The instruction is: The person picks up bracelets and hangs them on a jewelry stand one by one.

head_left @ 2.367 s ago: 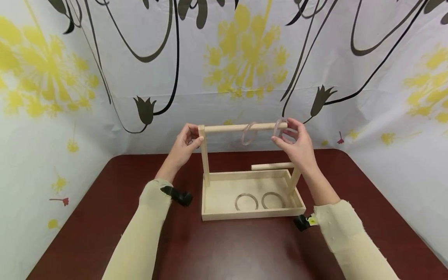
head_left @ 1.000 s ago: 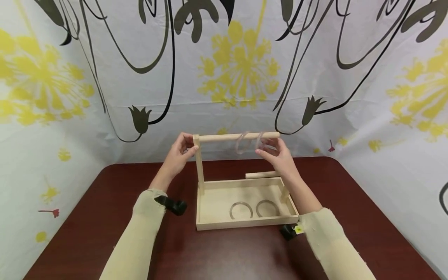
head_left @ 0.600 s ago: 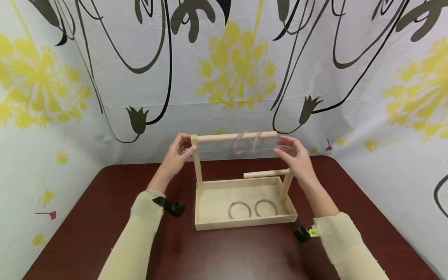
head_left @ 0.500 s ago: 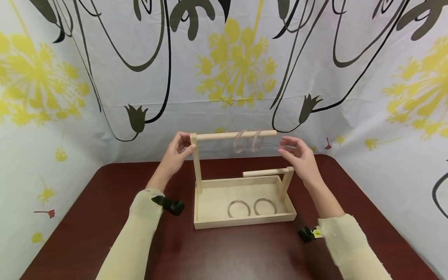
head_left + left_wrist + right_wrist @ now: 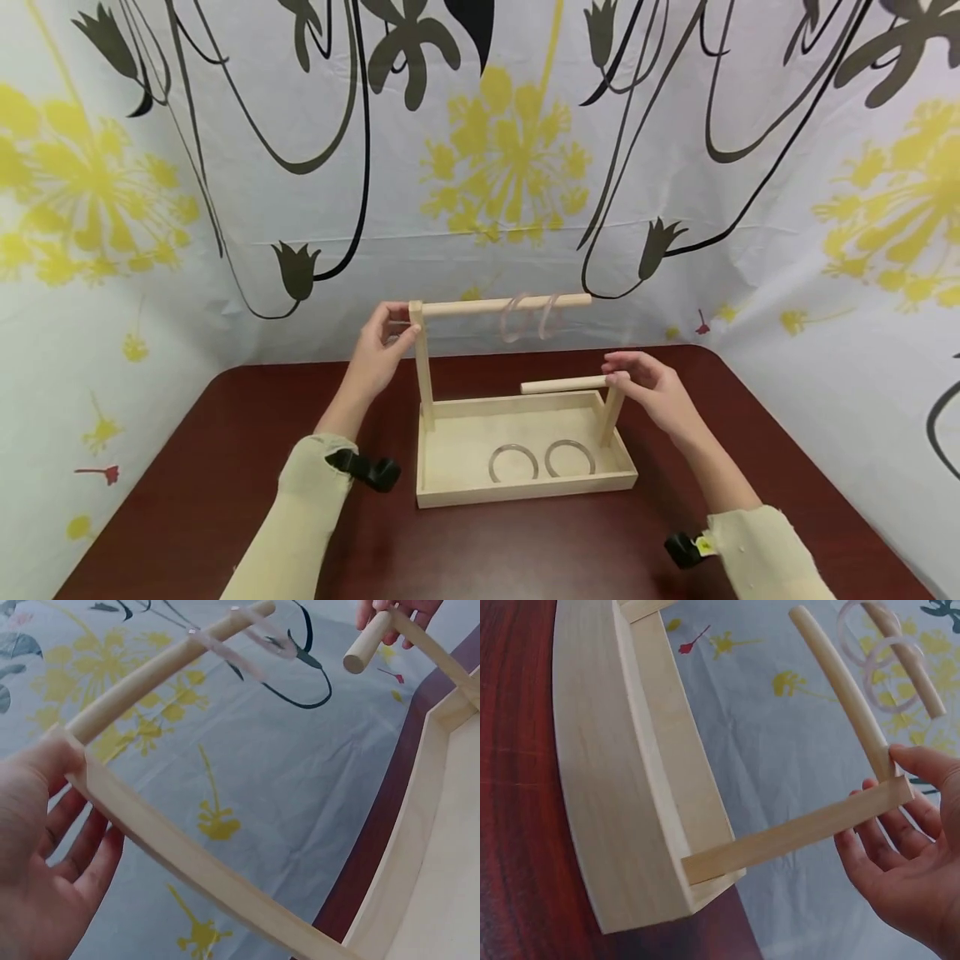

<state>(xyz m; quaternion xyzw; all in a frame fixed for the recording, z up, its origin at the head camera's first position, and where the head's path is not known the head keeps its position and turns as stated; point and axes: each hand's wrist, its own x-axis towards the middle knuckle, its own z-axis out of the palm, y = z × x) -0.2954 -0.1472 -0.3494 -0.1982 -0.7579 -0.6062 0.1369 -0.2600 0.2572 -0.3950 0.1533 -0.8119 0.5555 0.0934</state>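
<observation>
A light wooden rack (image 5: 525,492) has a shallow tray, a tall left post (image 5: 422,367) and a short right post (image 5: 612,412). My left hand (image 5: 375,354) grips the tall post's top, thumb in front and fingers behind. At the short post's top, my right hand (image 5: 660,396) pinches the post where its rod (image 5: 840,682) joins. Two translucent bangles hang from the upper rod (image 5: 465,307), one left (image 5: 505,326) and one right (image 5: 542,322). Inside the tray lie two more, a left bangle (image 5: 513,447) and a right bangle (image 5: 570,442).
The rack stands on a dark red-brown table (image 5: 495,550). Close behind the table hangs a white cloth (image 5: 390,183) printed with yellow flowers and dark vines. Small black cameras are strapped to the left wrist (image 5: 382,475) and the right wrist (image 5: 682,550).
My right hand slid a bangle leftward along the upper rod and let it go. It then moved right and down to the short post's top. The left hand kept its grip.
</observation>
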